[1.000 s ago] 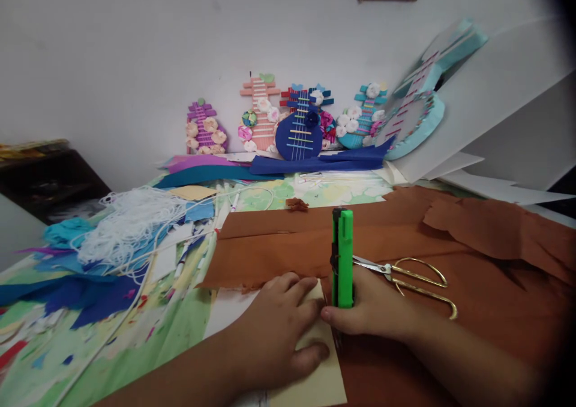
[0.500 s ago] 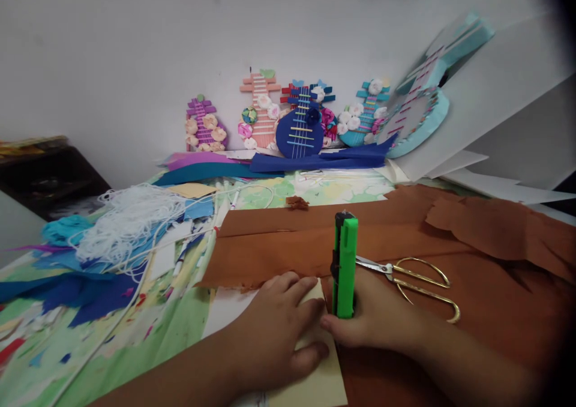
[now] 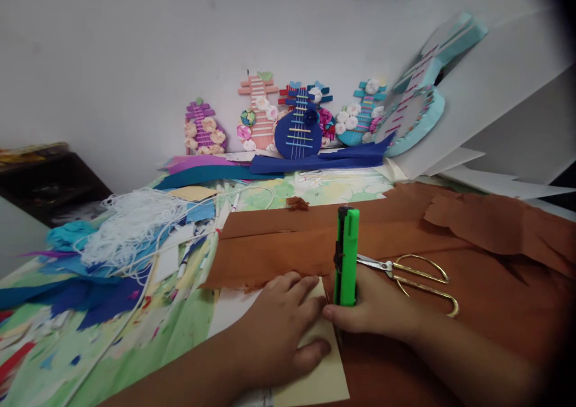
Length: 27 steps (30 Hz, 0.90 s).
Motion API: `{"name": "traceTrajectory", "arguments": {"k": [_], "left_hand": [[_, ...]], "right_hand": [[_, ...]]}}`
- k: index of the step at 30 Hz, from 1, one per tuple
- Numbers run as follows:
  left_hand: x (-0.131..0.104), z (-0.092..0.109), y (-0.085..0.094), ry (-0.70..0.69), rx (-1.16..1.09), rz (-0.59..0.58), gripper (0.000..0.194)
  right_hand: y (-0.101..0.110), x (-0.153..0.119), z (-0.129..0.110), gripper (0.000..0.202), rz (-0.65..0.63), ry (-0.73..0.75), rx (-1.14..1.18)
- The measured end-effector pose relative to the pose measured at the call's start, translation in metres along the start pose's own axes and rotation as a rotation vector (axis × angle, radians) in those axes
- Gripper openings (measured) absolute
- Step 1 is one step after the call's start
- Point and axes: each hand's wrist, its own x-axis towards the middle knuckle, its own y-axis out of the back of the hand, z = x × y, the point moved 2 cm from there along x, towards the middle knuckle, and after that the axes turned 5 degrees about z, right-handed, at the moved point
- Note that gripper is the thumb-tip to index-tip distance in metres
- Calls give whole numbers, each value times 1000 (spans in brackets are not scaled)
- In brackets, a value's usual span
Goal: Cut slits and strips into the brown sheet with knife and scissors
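Note:
My left hand [image 3: 288, 329] lies with its fingers spread on a cream card [image 3: 321, 371], pressing it against the brown paper [image 3: 261, 251]. Closed around a green utility knife [image 3: 347, 257], my right hand [image 3: 366, 311] rests just beside the card's right edge. The knife stands nearly upright; its blade is hidden from me. A pair of scissors [image 3: 425, 281] with gold handles lies on the brown paper, just past my right hand. White paper [image 3: 231, 308] shows under and left of the card.
White cord [image 3: 135, 224] is heaped at the left among blue scraps [image 3: 94, 296] on a green patterned tablecloth [image 3: 175, 347]. Several decorated paper instruments, such as a dark blue one [image 3: 298, 134], lean on the wall. Crumpled brown paper [image 3: 490, 221] lies at the right.
My right hand and the utility knife have moved slightly away from me along the card's edge. My left hand stays on the card. The view has shifted a little.

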Motion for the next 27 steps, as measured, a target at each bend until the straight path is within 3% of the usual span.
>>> {"name": "traceTrajectory", "arguments": {"k": [9,19,27], "left_hand": [[0,-2,-1,13,-11,0,43],[0,-5,2,56,-96,-13,40],[1,-4,3,49,-96,8,37]], "right_hand": [[0,-1,7,15,42,-51,45],[-1,-5,-3,14,2,-12,-132],[-3,-8,-8,14,-44,37,-147]]}}
